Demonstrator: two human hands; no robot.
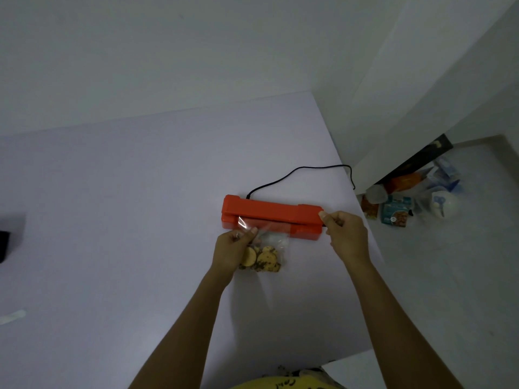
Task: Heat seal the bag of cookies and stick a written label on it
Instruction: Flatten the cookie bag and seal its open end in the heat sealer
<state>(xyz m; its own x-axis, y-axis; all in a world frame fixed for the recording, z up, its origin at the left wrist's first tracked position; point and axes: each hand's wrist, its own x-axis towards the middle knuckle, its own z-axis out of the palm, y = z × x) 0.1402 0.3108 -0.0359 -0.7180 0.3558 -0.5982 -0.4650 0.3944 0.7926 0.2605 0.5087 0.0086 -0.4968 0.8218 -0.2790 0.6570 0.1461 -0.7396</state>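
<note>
An orange-red heat sealer lies across the white table, with a black cord running off its back toward the table's right edge. A clear bag of cookies lies in front of it, its open top reaching into the sealer's slot. My left hand pinches the bag's upper left part between thumb and fingers. My right hand has curled fingers at the sealer's right end, the thumb against its corner.
On the floor to the right, past the table edge, stand packets, an orange bottle and a white bag. A dark object sits at the table's far left edge, and a small white strip lies lower left.
</note>
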